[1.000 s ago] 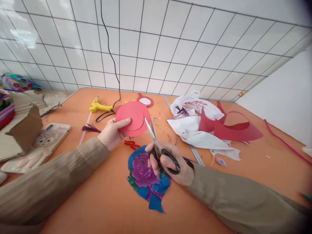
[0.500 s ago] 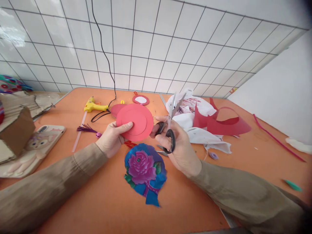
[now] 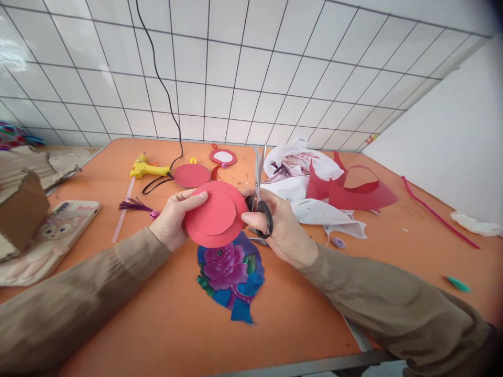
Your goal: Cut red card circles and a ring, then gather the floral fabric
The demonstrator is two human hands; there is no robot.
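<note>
Step in hand: judged from how things stand, two round pieces are being lined up by hand, not cut; the scissors (image 3: 258,180) point away from them.
Red discs: the small red disc (image 3: 216,213) lies off-centre on the large red disc (image 3: 237,225), nearer its left edge; both are held up, partly overlapping the flower piece (image 3: 227,267) in view, above the worktop (image 3: 157,319).
Left hand (image 3: 172,222): pinching the discs at the left edge, thumb on top, fingers mostly hidden beneath.
Right hand (image 3: 288,230): closed around the black scissor handles, blades upward and slightly parted; the thumb tip appears to touch the large disc's right edge.
Next move calls for: probably a light sideways nudge to centre the small disc, with a firm pinch against slipping and the blades kept clear of the card.
Phone case (image 3: 74,225): pink lettering near its upper right corner, too small to read; a cartoon face is printed below it.
Plastic bag (image 3: 314,165): red print on crumpled white, not legible.
Glue gun (image 3: 147,167): yellow, lying behind the left hand; no brand can be made out.
</note>
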